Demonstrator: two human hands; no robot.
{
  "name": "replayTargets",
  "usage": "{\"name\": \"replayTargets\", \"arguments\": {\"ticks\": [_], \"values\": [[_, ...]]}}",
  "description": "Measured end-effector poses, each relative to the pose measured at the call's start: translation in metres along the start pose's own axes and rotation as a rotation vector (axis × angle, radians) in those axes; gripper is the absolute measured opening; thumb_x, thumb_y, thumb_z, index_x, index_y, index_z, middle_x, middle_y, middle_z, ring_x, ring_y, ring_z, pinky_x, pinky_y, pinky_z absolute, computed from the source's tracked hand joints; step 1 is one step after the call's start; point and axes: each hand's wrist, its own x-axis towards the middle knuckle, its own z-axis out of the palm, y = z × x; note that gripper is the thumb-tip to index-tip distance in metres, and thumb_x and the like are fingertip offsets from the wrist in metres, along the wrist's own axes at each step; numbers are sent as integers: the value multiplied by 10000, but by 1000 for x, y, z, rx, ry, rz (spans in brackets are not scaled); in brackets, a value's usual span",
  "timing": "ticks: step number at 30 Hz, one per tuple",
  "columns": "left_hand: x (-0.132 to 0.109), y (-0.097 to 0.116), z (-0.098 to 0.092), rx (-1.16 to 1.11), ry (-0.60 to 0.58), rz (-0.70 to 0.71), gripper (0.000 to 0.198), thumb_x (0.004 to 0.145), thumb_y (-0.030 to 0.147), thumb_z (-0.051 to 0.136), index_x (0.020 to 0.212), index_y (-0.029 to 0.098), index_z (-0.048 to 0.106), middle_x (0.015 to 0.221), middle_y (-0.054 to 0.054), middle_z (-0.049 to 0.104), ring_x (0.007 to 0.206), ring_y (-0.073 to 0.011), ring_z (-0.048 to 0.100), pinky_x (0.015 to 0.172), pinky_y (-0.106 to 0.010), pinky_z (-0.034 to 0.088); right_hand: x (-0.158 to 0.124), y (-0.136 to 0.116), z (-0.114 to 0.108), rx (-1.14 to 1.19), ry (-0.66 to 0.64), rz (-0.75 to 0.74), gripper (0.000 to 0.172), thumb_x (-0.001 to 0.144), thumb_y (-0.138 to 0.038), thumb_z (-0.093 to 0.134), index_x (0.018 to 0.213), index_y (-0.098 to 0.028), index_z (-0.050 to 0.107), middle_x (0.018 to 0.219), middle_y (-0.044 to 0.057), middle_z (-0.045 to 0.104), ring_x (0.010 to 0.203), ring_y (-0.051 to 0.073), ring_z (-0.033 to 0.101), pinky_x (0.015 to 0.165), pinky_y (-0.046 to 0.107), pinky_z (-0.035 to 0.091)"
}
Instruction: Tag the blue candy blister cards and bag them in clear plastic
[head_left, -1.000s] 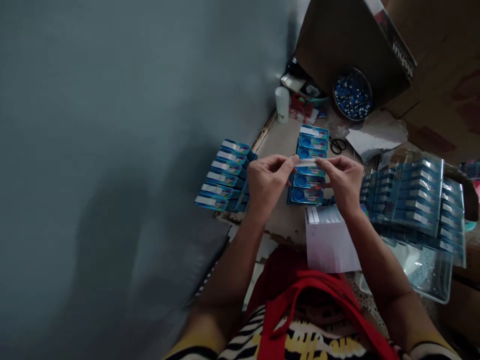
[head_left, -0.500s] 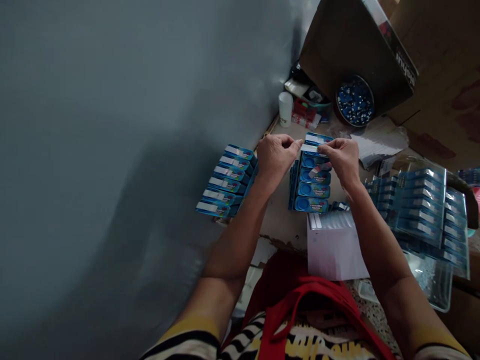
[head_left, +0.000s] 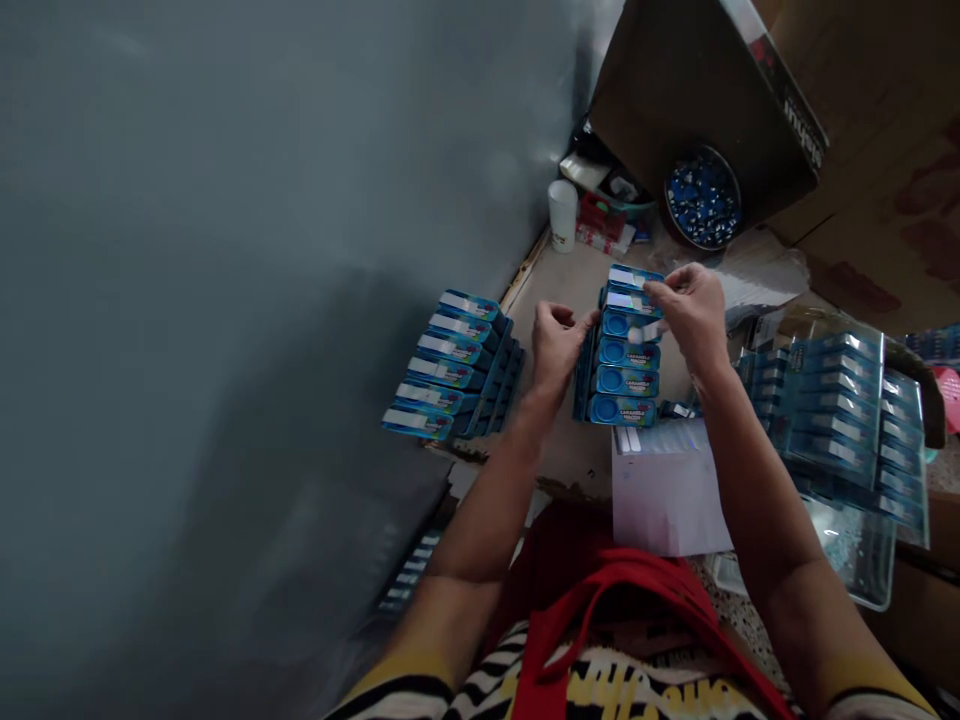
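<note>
Your left hand [head_left: 559, 345] is sitting half open, fingers loosely curled, its tip right at the left edge of the column of blue packs [head_left: 627, 382], and I'm not seeing anything in its grip. Your right hand [head_left: 694, 305] is bringing thumb and finger close together over the right end of the upper packs; can't tell if they're pinching anything. A loose pale strip [head_left: 646, 332] is lying across the third pack, just below those fingers, but whether you're holding it I can't say.

That column is lying face up on the table [head_left: 566, 272] between your hands, I'd guess so both can be reaching each pack's front. The top two are wearing white strips, the lower four are showing bare circles and lettering. Off left, a second stack [head_left: 442, 372] is fanning out, strips all facing the same way, probably for easy checking. Nearer you, a white box [head_left: 667, 500] is standing just below the column, and clear-wrapped packs [head_left: 840, 400] are piling up on the right. Farther out, a bowl [head_left: 677, 232] is holding blue bits beside a big brown box [head_left: 637, 90]
</note>
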Motion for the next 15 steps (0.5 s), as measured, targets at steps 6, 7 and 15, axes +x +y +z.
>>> {"name": "replayTargets", "arguments": {"ticks": [6,7,15], "values": [[-48,47,-32,-157,-131,191,521,919,669,694,1112,186,729,922,-44,723,651,-113,598,609,-248,461,-8,-28,-6,209,75,27,365,838,-434,793,783,-247,485,670,-50,509,580,117,498,539,257,421],[-50,54,-33,-206,-203,164,586,887,683,726,1205,190,723,989,-57,745,633,-105,602,576,-240,457,-9,-30,-6,202,79,8,370,838,-432,802,776,-244,489,666,-51,501,588,115,493,544,256,421],[-39,69,-28,-433,-409,-33,428,703,540,930,772,171,724,647,7,629,510,-79,495,471,-224,372,-14,-30,-1,262,47,-58,442,865,-587,791,838,-251,506,683,-52,460,625,126,516,552,261,448]]}}
